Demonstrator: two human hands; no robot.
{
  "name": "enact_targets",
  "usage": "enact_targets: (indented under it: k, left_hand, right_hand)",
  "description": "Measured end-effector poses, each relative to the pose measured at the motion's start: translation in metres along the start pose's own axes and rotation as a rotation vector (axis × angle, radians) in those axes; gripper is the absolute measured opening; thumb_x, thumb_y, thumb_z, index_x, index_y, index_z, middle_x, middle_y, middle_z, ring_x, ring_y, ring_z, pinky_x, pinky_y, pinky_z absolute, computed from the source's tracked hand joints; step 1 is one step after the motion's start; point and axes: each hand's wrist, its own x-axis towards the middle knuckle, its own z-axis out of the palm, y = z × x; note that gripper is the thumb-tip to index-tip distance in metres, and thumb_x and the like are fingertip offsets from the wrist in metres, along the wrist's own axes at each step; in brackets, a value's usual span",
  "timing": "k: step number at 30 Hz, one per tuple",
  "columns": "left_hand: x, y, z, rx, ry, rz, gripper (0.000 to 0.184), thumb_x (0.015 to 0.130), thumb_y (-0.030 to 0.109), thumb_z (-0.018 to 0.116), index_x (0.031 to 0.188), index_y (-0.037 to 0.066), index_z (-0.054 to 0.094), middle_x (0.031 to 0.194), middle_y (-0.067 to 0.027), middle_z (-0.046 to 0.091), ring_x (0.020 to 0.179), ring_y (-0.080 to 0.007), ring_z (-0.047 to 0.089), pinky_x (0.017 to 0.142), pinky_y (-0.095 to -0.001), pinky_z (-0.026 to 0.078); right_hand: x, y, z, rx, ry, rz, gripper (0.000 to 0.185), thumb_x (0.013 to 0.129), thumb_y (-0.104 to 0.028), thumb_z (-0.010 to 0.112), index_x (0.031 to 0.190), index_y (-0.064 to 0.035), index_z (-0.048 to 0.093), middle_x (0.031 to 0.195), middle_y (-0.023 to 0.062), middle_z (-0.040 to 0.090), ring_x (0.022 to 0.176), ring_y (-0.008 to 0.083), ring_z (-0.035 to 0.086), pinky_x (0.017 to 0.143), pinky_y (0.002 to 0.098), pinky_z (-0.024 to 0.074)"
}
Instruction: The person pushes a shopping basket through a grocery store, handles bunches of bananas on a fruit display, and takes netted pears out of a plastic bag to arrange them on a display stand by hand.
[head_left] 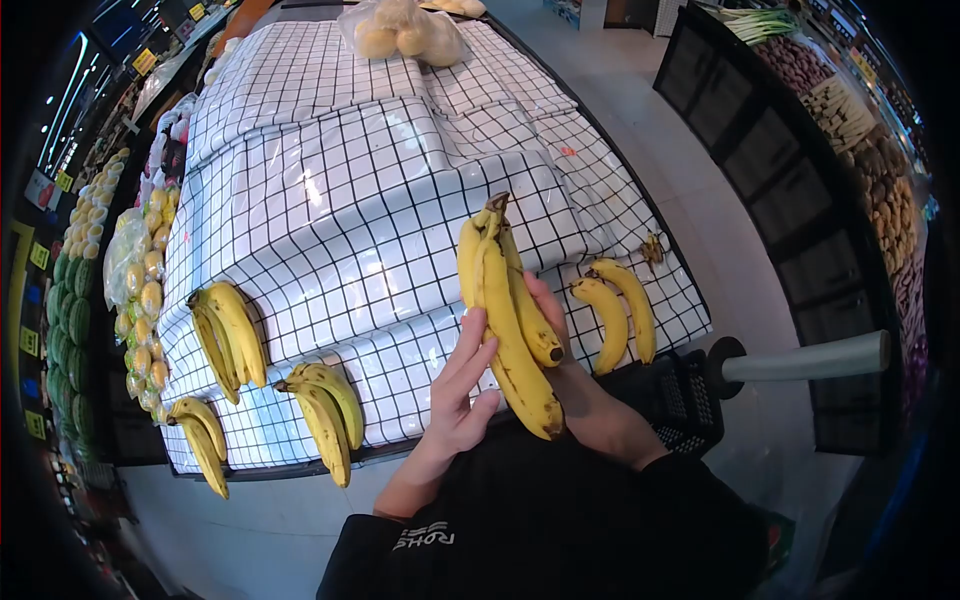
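Note:
A bunch of yellow bananas [510, 330] with brown marks is held up over the near edge of the checked cloth, its stem pointing away from me. My left hand [462, 395] presses its fingers against the bunch's left side, the thumb apart from them. From the right and partly beneath, my right hand [585, 405] supports the bunch; most of its fingers are hidden behind the fruit. Two loose-looking bananas [618, 312] lie on the cloth just right of my right hand. To the left are three more small bunches: a near one [325, 415], a farther one [230, 340] and a leftmost one [203, 440].
The display table has a wrinkled white checked cloth [330, 190]. At its far end lies a plastic bag of round produce [405, 35]. A black basket [665, 405] and a grey handle [810, 365] are close on my right. Produce shelves [770, 180] flank the right aisle.

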Motion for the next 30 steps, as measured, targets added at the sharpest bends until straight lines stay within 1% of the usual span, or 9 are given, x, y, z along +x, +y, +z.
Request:
enact_targets:
  k: [2,6,8,10,13,15,17,22,30]
  left_hand:
    - [-0.005,0.002,0.001,-0.032,0.021,-0.026,0.052,0.098,0.024,0.052,0.141,-0.005,0.045,0.155,-0.0304,0.025,0.146,-0.0407,0.025,0.118,-0.0434,0.020]
    - [-0.011,0.004,0.000,-0.159,0.053,-0.130,0.051,0.103,0.023,0.044,0.145,-0.005,0.040,0.158,-0.0269,0.021,0.148,-0.0368,0.020,0.118,-0.0412,0.020]
    - [-0.011,0.008,-0.001,-0.233,0.061,-0.175,0.051,0.104,0.023,0.042,0.146,-0.005,0.038,0.158,-0.0256,0.021,0.148,-0.0351,0.020,0.118,-0.0403,0.020]
    - [-0.009,0.015,-0.002,-0.342,0.078,-0.331,0.062,0.104,0.031,0.040,0.149,-0.010,0.026,0.159,-0.0230,0.021,0.147,-0.0297,0.025,0.118,-0.0378,0.022]
    - [-0.003,0.027,-0.003,-0.433,0.093,-0.401,0.067,0.103,0.033,0.041,0.151,-0.009,0.020,0.159,-0.0208,0.023,0.146,-0.0269,0.028,0.117,-0.0362,0.024]
    - [-0.005,0.025,-0.003,-0.462,0.113,-0.405,0.069,0.103,0.034,0.043,0.151,-0.009,0.019,0.158,-0.0207,0.024,0.145,-0.0271,0.028,0.117,-0.0364,0.025]
    - [-0.008,0.025,-0.003,-0.492,0.133,-0.414,0.071,0.102,0.035,0.044,0.151,-0.009,0.018,0.158,-0.0205,0.025,0.145,-0.0272,0.029,0.117,-0.0365,0.025]
    - [-0.015,0.025,-0.003,-0.606,0.169,-0.478,0.074,0.101,0.036,0.047,0.152,-0.009,0.017,0.156,-0.0209,0.028,0.144,-0.0279,0.032,0.117,-0.0371,0.026]
    - [-0.044,-0.008,-0.002,-0.694,0.121,-0.648,0.083,0.097,0.040,0.056,0.152,-0.007,0.016,0.156,-0.0212,0.027,0.143,-0.0282,0.032,0.116,-0.0374,0.028]
  right_hand:
    - [-0.004,0.000,0.005,-0.051,-0.031,-0.050,0.048,0.103,-0.038,0.036,0.129,-0.0016,0.052,0.109,0.0115,0.066,0.094,0.0199,0.067,0.082,0.0334,0.0555]
    - [-0.009,0.003,0.011,-0.105,-0.012,-0.106,0.045,0.102,-0.036,0.038,0.128,-0.0015,0.051,0.110,0.0111,0.065,0.097,0.0193,0.066,0.084,0.0329,0.0546]
    - [-0.012,0.003,0.014,-0.190,0.112,-0.155,0.041,0.102,-0.033,0.042,0.127,-0.0017,0.051,0.112,0.0114,0.064,0.099,0.0193,0.065,0.087,0.0324,0.0538]
    - [-0.014,0.004,0.019,-0.236,0.165,-0.172,0.041,0.101,-0.033,0.041,0.126,-0.0021,0.052,0.110,0.0107,0.065,0.097,0.0190,0.066,0.085,0.0322,0.0540]
    - [-0.015,0.007,0.019,-0.329,0.238,-0.218,0.039,0.101,-0.032,0.042,0.124,-0.0024,0.053,0.108,0.0100,0.066,0.095,0.0181,0.066,0.085,0.0316,0.0541]
    - [-0.017,0.008,0.023,-0.376,0.258,-0.248,0.038,0.101,-0.030,0.044,0.125,-0.0023,0.053,0.108,0.0101,0.065,0.095,0.0175,0.066,0.085,0.0312,0.0539]
    - [-0.023,0.008,0.037,-0.469,0.297,-0.301,0.034,0.099,-0.023,0.051,0.126,-0.0016,0.051,0.110,0.0085,0.061,0.096,0.0150,0.064,0.084,0.0294,0.0530]
    - [-0.025,0.014,0.039,-0.534,0.287,-0.350,0.033,0.098,-0.020,0.054,0.126,-0.0016,0.051,0.109,0.0067,0.061,0.097,0.0125,0.061,0.083,0.0271,0.0510]
    - [-0.029,0.021,-0.003,-0.675,0.361,-0.345,0.033,0.095,-0.016,0.060,0.123,0.0001,0.054,0.110,0.0060,0.061,0.098,0.0095,0.059,0.084,0.0247,0.0487]
